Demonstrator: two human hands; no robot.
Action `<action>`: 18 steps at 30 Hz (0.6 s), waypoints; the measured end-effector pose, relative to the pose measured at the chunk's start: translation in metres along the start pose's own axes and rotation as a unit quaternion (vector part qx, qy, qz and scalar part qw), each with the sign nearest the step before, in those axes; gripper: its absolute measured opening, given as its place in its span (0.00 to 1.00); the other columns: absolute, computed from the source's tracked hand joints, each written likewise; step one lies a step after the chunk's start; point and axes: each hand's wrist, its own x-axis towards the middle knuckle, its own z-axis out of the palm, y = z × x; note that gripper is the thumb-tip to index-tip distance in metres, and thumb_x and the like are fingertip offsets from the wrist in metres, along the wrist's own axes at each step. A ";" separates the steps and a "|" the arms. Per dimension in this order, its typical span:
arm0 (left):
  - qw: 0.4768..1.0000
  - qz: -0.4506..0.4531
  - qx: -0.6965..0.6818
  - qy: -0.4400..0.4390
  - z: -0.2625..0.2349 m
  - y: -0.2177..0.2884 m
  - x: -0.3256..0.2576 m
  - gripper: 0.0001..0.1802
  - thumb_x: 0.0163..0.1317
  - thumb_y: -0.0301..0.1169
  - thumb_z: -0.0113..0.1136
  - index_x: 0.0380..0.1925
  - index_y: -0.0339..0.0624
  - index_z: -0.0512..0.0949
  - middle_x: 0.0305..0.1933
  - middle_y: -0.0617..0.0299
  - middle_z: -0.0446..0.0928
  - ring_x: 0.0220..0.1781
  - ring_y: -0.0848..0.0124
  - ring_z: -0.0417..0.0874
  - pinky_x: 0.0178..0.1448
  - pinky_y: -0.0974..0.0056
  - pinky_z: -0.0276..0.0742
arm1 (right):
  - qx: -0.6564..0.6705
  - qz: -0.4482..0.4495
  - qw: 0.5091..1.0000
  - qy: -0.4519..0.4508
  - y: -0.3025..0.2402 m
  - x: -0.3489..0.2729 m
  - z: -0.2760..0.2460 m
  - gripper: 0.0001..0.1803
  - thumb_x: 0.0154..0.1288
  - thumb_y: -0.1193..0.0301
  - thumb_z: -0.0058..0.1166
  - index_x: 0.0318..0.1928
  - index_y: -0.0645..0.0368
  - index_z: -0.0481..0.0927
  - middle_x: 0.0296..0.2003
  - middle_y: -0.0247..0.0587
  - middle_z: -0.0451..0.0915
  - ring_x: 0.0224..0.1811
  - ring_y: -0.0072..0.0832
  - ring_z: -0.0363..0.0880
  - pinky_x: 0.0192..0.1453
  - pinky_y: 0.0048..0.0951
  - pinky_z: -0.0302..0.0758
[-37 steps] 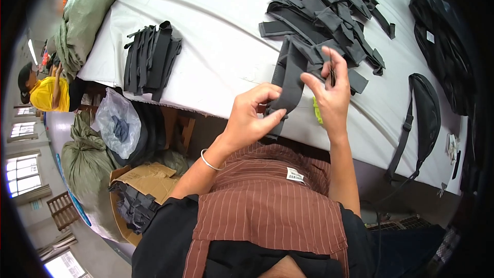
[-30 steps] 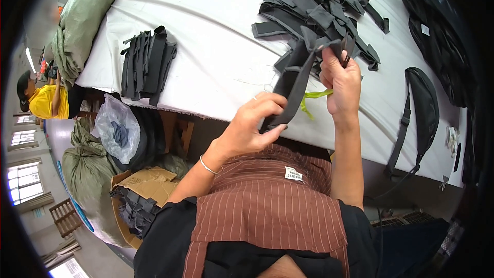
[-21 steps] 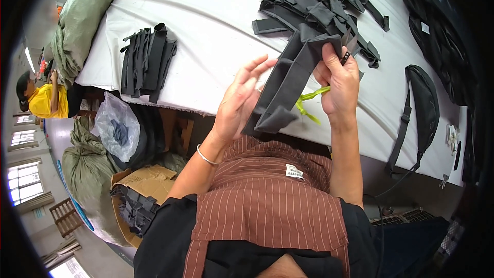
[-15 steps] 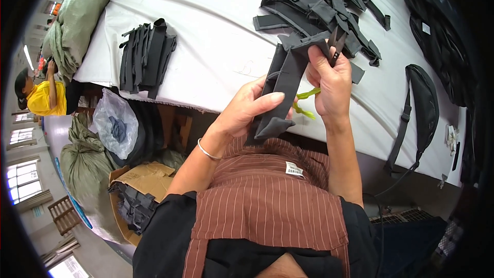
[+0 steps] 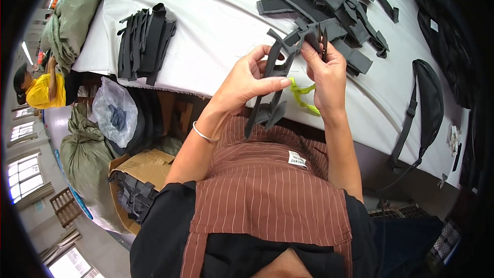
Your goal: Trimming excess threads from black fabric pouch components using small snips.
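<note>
Between my hands hangs a strip of dark grey fabric [image 5: 268, 112], above the table's front edge. My left hand [image 5: 256, 77] grips its middle, thumb across the folded layers. At the upper end, my right hand [image 5: 325, 74] pinches the cloth between thumb and fingers. A small pair of dark thread snips [image 5: 323, 45] is also in the right hand, points away from me, with a yellow-green ribbon [image 5: 303, 95] dangling below the palm. Just beyond lies a heap of similar grey fabric strips [image 5: 334, 7]. A tidier bundle of strips [image 5: 146, 46] rests to the left.
On the right of the white-covered table [image 5: 206, 31] lie a black waist bag [image 5: 428, 105] and black cloth [image 5: 447, 46]. Below left are a clear plastic bag [image 5: 114, 118], a cardboard box [image 5: 149, 167] and a green sack [image 5: 82, 149]. A person in yellow [image 5: 46, 91] is far left.
The strip has turned from its broad face to nearly edge-on, and its layers hang apart. My left hand has risen slightly. The snips now point more upright.
</note>
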 end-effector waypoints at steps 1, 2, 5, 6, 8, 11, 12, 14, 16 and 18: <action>1.000 -0.006 -0.006 0.021 -0.001 -0.002 0.002 0.29 0.49 0.31 0.75 0.48 0.37 0.70 0.32 0.63 0.78 0.29 0.78 0.77 0.32 0.75 0.71 | -0.039 -0.011 0.999 0.003 0.002 -0.001 -0.002 0.06 0.65 0.75 0.58 0.41 0.63 0.82 0.29 0.22 0.75 0.29 0.10 0.65 0.35 0.15 0.65; 0.999 -0.003 -0.004 0.044 0.001 -0.001 0.004 0.30 0.50 0.30 0.74 0.49 0.34 0.69 0.31 0.60 0.79 0.29 0.75 0.80 0.35 0.73 0.75 | -0.040 -0.007 0.999 0.004 0.004 -0.001 -0.005 0.06 0.65 0.75 0.58 0.41 0.63 0.82 0.29 0.22 0.75 0.29 0.10 0.65 0.35 0.15 0.65; 0.993 0.037 0.041 0.103 0.001 -0.006 0.011 0.31 0.52 0.30 0.73 0.51 0.29 0.68 0.35 0.55 0.81 0.34 0.71 0.84 0.41 0.69 0.80 | -0.221 -0.050 0.974 0.017 0.013 -0.004 -0.023 0.13 0.61 0.77 0.58 0.48 0.60 0.80 0.36 0.29 0.76 0.32 0.14 0.70 0.36 0.18 0.69; 0.993 0.034 0.039 0.102 0.000 -0.010 0.014 0.31 0.52 0.30 0.73 0.51 0.29 0.68 0.35 0.55 0.81 0.34 0.71 0.84 0.41 0.69 0.80 | -0.222 -0.047 0.974 0.019 0.013 -0.009 -0.026 0.13 0.61 0.77 0.58 0.48 0.60 0.80 0.36 0.29 0.76 0.32 0.14 0.70 0.36 0.18 0.69; 0.994 0.045 0.024 0.098 -0.002 -0.021 0.018 0.32 0.53 0.30 0.72 0.53 0.28 0.67 0.37 0.54 0.82 0.36 0.70 0.84 0.42 0.68 0.80 | -0.307 -0.058 0.950 0.023 0.012 -0.021 -0.031 0.15 0.61 0.76 0.60 0.50 0.57 0.80 0.34 0.31 0.76 0.32 0.17 0.71 0.37 0.20 0.70; 0.996 0.015 0.012 0.090 0.001 -0.028 0.020 0.31 0.54 0.30 0.71 0.53 0.29 0.68 0.39 0.54 0.81 0.37 0.70 0.84 0.45 0.68 0.80 | -0.337 -0.057 0.940 0.001 0.014 -0.036 -0.043 0.15 0.61 0.72 0.61 0.49 0.56 0.81 0.34 0.36 0.80 0.33 0.21 0.76 0.38 0.24 0.73; 0.996 0.008 0.013 0.085 0.002 -0.031 0.021 0.31 0.54 0.30 0.71 0.53 0.29 0.68 0.39 0.54 0.81 0.38 0.71 0.84 0.46 0.69 0.80 | -0.362 -0.079 0.929 -0.008 0.015 -0.041 -0.047 0.15 0.60 0.71 0.62 0.48 0.56 0.81 0.34 0.37 0.81 0.33 0.22 0.78 0.39 0.25 0.74; 0.995 0.015 0.037 0.086 0.005 -0.036 0.024 0.30 0.53 0.31 0.71 0.53 0.29 0.69 0.40 0.55 0.81 0.39 0.72 0.83 0.46 0.69 0.79 | -0.387 -0.059 0.920 -0.003 0.007 -0.050 -0.051 0.13 0.59 0.71 0.62 0.45 0.56 0.82 0.35 0.38 0.83 0.32 0.26 0.80 0.38 0.26 0.75; 0.994 0.022 0.064 0.088 0.007 -0.041 0.026 0.30 0.53 0.31 0.71 0.52 0.29 0.69 0.40 0.56 0.81 0.40 0.73 0.82 0.46 0.70 0.79 | -0.486 -0.099 0.868 -0.029 -0.002 -0.057 -0.052 0.11 0.57 0.71 0.63 0.42 0.55 0.83 0.34 0.35 0.83 0.32 0.29 0.79 0.37 0.26 0.74; 0.992 0.024 0.075 0.098 0.009 -0.046 0.028 0.30 0.52 0.32 0.72 0.52 0.28 0.70 0.41 0.57 0.80 0.42 0.75 0.81 0.46 0.71 0.79 | -0.520 -0.111 0.846 -0.040 -0.005 -0.059 -0.054 0.10 0.56 0.75 0.62 0.41 0.56 0.83 0.34 0.37 0.83 0.33 0.29 0.80 0.39 0.26 0.74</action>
